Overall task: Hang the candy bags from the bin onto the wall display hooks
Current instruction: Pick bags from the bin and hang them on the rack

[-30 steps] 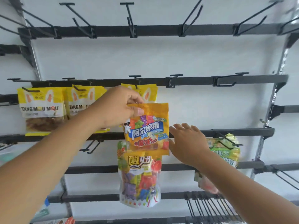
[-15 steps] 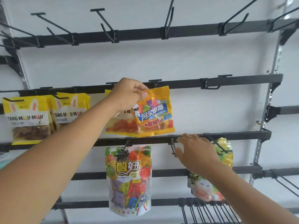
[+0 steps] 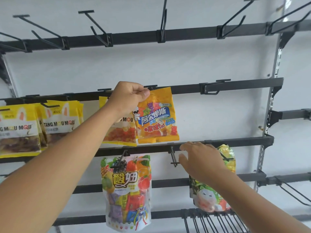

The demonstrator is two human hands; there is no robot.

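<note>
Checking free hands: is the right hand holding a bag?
No, the right hand is open beside a bare hook, holding nothing.

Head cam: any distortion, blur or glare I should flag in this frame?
Head view: wide-angle skew, the top rail slants and the right upright leans inward toward the bottom. The lighting is flat, with only faint shadows on the wall. Print on the orange candy bag pinched in the left hand reads sharp. The top right corner looks mildly washed out.

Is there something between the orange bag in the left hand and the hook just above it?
Nothing visible. The left hand pinches the orange bag at its top edge, right under the hook, which carries no other bag.
</note>
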